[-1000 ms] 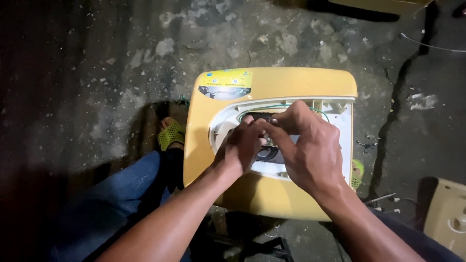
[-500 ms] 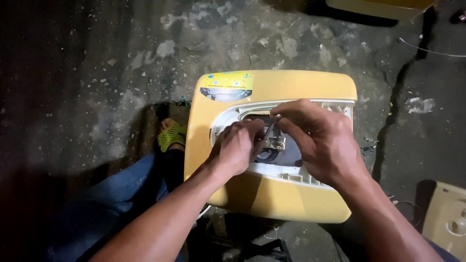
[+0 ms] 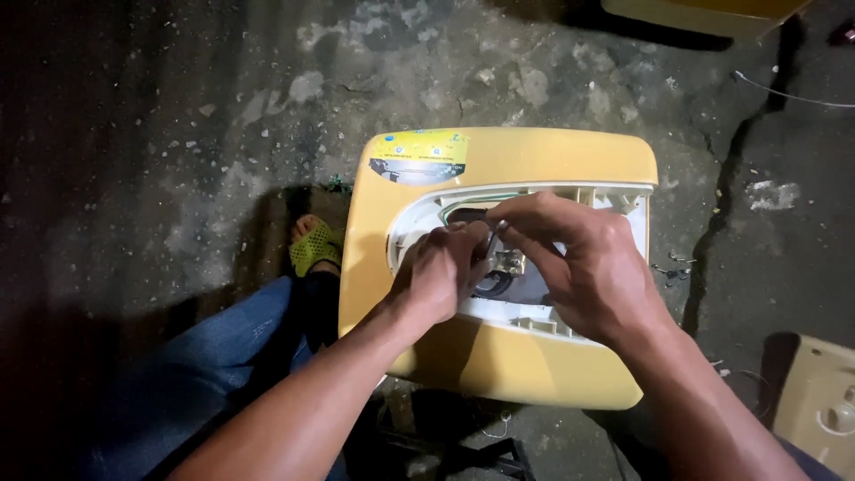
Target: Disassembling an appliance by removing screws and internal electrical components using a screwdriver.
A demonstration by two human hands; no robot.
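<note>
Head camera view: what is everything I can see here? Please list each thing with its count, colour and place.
Rounded yellow plastic appliance casing: one, yellow, centre, on the floor.
White inner panel: one, white, set in the casing's opening.
Small metal part: one, silvery, between the hands.
Oval sticker: one, yellow and blue, casing's top left.
Cracked concrete floor: grey, all around.
Beige casing: one, bottom right corner.
Green perforated sandal: one, left of the casing.
Blue jeans leg: one, bottom left.
Left hand: on the panel.
Right hand: fingers at the metal part.

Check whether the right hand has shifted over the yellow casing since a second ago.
Yes. The right hand has slid toward the yellow casing's right edge.
</note>
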